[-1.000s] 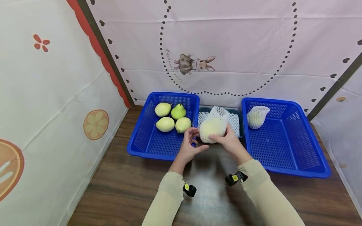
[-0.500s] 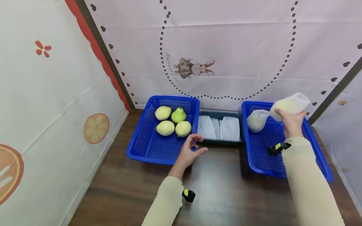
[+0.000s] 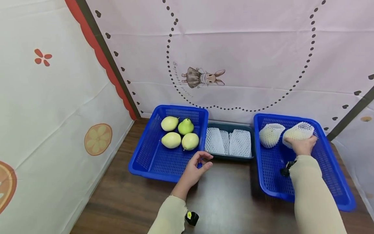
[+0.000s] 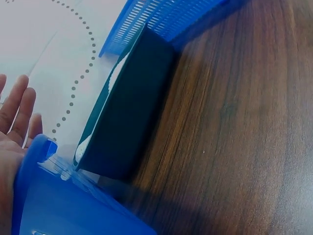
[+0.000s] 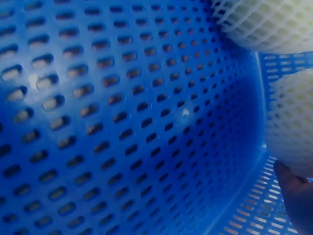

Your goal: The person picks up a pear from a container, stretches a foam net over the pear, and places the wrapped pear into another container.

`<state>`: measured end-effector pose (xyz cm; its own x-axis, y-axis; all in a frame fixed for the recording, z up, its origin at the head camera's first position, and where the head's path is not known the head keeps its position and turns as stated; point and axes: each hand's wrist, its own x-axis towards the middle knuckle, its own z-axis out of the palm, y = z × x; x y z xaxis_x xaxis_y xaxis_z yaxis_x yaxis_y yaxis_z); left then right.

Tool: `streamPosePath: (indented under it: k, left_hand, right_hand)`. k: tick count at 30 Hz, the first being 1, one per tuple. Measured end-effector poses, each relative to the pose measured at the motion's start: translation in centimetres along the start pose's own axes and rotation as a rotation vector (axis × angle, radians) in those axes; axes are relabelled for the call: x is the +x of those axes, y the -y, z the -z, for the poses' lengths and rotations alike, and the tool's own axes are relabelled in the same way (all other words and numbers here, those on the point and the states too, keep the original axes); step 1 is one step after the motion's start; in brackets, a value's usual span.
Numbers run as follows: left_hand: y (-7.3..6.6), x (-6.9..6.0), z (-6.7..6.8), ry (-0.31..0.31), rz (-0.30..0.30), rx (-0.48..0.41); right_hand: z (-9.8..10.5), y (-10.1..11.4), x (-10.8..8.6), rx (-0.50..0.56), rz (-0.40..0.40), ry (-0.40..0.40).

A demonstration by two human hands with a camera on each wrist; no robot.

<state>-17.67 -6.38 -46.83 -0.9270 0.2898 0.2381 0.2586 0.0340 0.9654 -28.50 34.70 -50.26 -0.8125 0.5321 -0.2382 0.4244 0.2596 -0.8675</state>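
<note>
A person's right hand (image 3: 302,144) grips a foam-netted pear (image 3: 298,131) inside the right blue basket (image 3: 273,167), beside a second wrapped pear (image 3: 270,136), as I watch remotely. The left hand (image 3: 193,169), well apart, has its thumb and loosely curved fingers parted at a corner of the left blue basket (image 3: 163,164), where four bare pears (image 3: 171,140) lie. Between the baskets on the bench (image 3: 233,195), I see a dark green tray (image 3: 230,157) of white foam nets (image 3: 240,143).

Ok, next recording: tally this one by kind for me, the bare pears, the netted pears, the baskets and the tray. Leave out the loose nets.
Bare pears: 4
Netted pears: 2
Blue baskets: 2
Dark green tray: 1
Total: 9
</note>
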Motion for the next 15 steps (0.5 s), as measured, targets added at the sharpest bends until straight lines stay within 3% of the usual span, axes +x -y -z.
streamPosePath:
  k: [5, 11, 15]
  left_hand:
    - [-0.2, 0.0, -0.1, 0.007, 0.024, 0.001]
    - [-0.3, -0.1, -0.2, 0.009, 0.001, -0.002]
    - [-0.1, 0.0, -0.1, 0.011, 0.000, -0.011]
  right_hand:
    - [-0.1, -0.8, 0.4, -0.050, 0.014, -0.003]
    - [-0.3, -1.9, 0.5, -0.065, 0.060, -0.006]
    - [-0.2, -2.0, 0.6, -0.076, 0.071, 0.046]
